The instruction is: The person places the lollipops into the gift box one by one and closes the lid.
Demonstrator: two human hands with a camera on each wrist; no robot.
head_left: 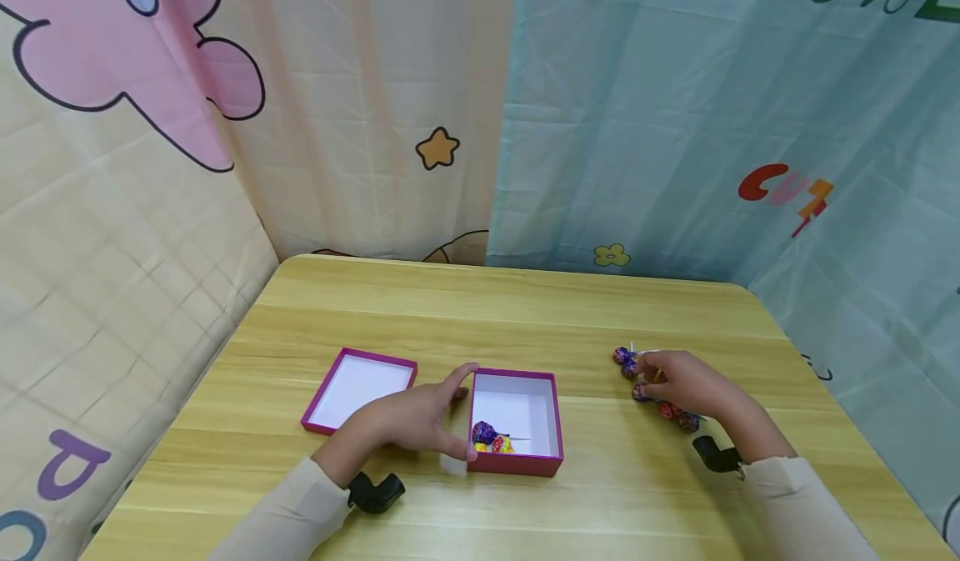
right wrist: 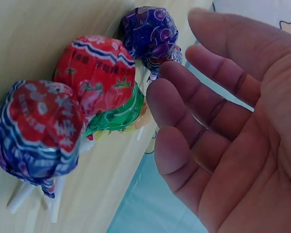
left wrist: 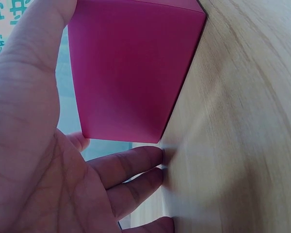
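A magenta box [head_left: 517,464] with a white inside stands on the table; a few wrapped lollipops [head_left: 484,433] lie in its front left part. My left hand [head_left: 420,415] spans its left side, thumb at the front corner and index finger at the back corner, holding it. In the left wrist view the other fingers [left wrist: 128,165] extend beside the box wall [left wrist: 131,73], near the tabletop. My right hand [head_left: 686,382] is over a row of lollipops [head_left: 667,411] to the right. In the right wrist view its fingers are loosely bent beside red, purple and green lollipops [right wrist: 94,73], with nothing visibly held.
The box lid [head_left: 360,390], magenta-edged and white inside, lies inside-up left of the box. The wooden table [head_left: 480,311] meets printed curtains [head_left: 375,127] at its back and sides. Each wrist wears a black camera mount [head_left: 375,493].
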